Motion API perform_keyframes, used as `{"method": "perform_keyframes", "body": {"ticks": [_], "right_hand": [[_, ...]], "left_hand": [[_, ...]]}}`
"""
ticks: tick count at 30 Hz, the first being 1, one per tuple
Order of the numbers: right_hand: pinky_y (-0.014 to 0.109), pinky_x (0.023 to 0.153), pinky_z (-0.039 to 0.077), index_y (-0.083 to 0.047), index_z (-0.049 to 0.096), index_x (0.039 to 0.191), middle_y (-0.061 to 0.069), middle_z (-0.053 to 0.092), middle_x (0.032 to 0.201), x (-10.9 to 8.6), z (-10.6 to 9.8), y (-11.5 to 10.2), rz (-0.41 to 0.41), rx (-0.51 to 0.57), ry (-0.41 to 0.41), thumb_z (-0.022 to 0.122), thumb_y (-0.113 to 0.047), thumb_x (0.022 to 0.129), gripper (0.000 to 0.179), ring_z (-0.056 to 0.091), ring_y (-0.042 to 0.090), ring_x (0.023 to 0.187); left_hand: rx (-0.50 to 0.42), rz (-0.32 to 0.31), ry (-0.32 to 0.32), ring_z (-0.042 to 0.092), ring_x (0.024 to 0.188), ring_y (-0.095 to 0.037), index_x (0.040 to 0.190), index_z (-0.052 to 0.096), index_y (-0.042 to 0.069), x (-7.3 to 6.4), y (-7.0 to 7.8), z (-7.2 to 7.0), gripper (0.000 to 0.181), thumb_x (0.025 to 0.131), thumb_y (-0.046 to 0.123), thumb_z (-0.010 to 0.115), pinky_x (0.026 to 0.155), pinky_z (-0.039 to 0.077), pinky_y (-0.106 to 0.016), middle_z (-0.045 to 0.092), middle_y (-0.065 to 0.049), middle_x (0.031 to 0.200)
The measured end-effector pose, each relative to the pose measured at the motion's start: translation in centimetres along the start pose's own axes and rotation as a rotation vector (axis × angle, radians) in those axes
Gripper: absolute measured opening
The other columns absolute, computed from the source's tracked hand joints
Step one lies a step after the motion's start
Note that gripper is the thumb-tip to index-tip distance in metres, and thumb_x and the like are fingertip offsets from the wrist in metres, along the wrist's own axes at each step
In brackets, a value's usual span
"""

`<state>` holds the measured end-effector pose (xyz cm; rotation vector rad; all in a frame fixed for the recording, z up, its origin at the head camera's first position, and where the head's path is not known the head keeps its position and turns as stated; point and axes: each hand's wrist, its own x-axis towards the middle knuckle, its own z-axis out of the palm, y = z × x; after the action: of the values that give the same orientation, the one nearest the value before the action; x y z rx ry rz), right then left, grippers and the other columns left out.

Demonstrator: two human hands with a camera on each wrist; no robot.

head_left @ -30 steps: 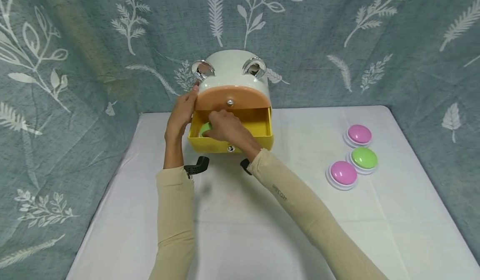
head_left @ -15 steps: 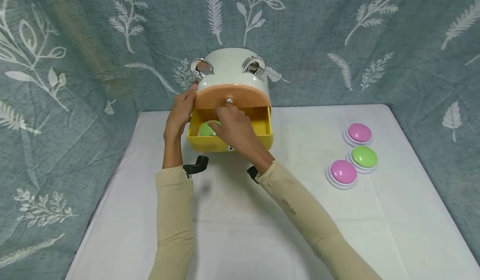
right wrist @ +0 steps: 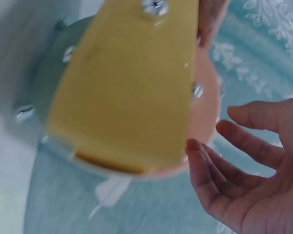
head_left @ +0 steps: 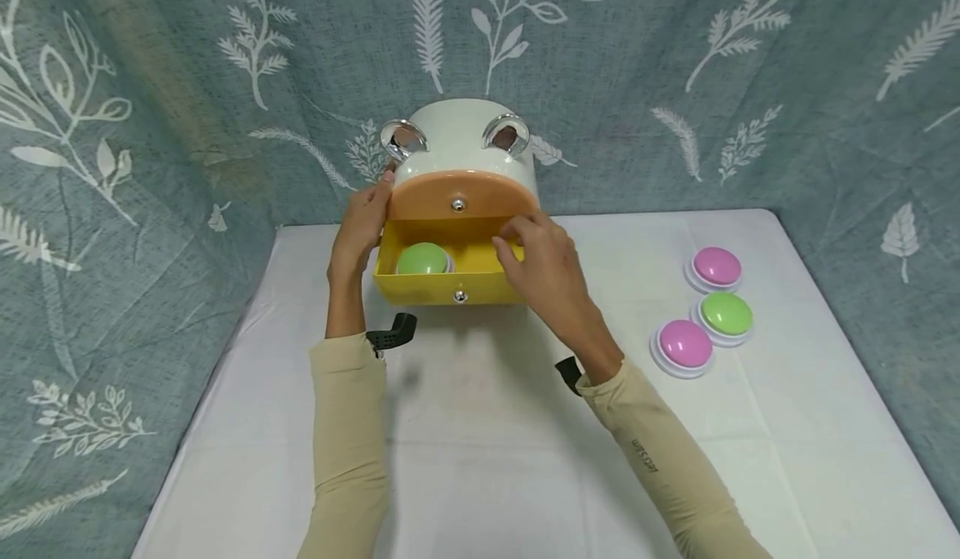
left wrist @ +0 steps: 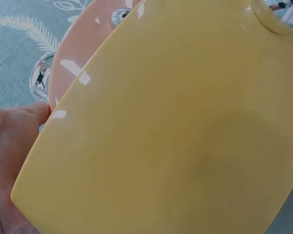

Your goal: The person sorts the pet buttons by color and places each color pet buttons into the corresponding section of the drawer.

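Note:
A small cabinet in white and orange, with silver ring ears, stands at the back of the table. Its lower yellow drawer is pulled out. Inside the drawer, at its left, lies a green domed push light with a white rim. My left hand rests along the cabinet's left side, its fingertips partly hidden behind it. Over the drawer's right end is my right hand, fingers loosely bent and holding nothing. In the right wrist view the right hand shows spread fingers beside the yellow drawer front.
To the right on the white-covered table sit a pink domed light, a green domed light and another pink domed light, close together. A leaf-patterned blue-green cloth hangs behind.
My right hand has let go of the green push light in the drawer and moved right, to the drawer's right end. My left hand stays at the cabinet's side.

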<state>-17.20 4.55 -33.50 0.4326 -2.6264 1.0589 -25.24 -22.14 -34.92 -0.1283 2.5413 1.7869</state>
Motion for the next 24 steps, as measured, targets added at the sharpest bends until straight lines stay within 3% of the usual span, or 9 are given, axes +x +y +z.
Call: {"method": "perform_keyframes", "body": {"ticks": [6, 15, 18, 24], "right_hand": [[0.048, 0.080, 0.055, 0.002, 0.075, 0.105, 0.021, 0.067, 0.106, -1.6, -1.7, 3.4, 0.105, -0.043, 0.101, 0.071, -0.015, 0.099, 0.018, 0.067, 0.036, 0.095], [0.059, 0.089, 0.051, 0.005, 0.069, 0.119, 0.031, 0.063, 0.117, -3.2, -5.1, 9.7, 0.256, -0.164, 0.099, 0.069, -0.018, 0.100, 0.030, 0.062, 0.047, 0.105], [0.065, 0.093, 0.048, 0.006, 0.065, 0.126, 0.037, 0.059, 0.122, -4.1, -6.8, 12.2, 0.337, -0.208, 0.034, 0.066, -0.021, 0.101, 0.037, 0.058, 0.055, 0.110], [0.078, 0.097, 0.038, 0.005, 0.058, 0.137, 0.048, 0.044, 0.134, -6.1, -9.8, 17.6, 0.555, -0.287, -0.204, 0.057, -0.025, 0.103, 0.045, 0.045, 0.069, 0.123]], "left_hand": [[0.031, -0.003, -0.001, 0.050, 0.089, -0.019, 0.097, 0.055, 0.016, 0.0, 0.1, -0.1, 0.053, 0.106, 0.065, 0.038, 0.075, 0.050, -0.034, 0.044, 0.004, 0.083], [0.018, 0.014, -0.001, 0.050, 0.087, -0.019, 0.096, 0.055, 0.016, 0.0, 0.1, 0.1, 0.053, 0.107, 0.065, 0.039, 0.071, 0.049, -0.033, 0.045, 0.004, 0.082], [0.020, 0.013, 0.000, 0.050, 0.087, -0.019, 0.098, 0.056, 0.015, 0.0, 0.1, 0.1, 0.053, 0.107, 0.064, 0.038, 0.072, 0.050, -0.033, 0.045, 0.004, 0.082], [0.036, 0.010, 0.005, 0.050, 0.089, -0.020, 0.099, 0.056, 0.015, 0.0, 0.1, 0.0, 0.055, 0.106, 0.066, 0.038, 0.072, 0.052, -0.032, 0.045, 0.004, 0.084]]}}
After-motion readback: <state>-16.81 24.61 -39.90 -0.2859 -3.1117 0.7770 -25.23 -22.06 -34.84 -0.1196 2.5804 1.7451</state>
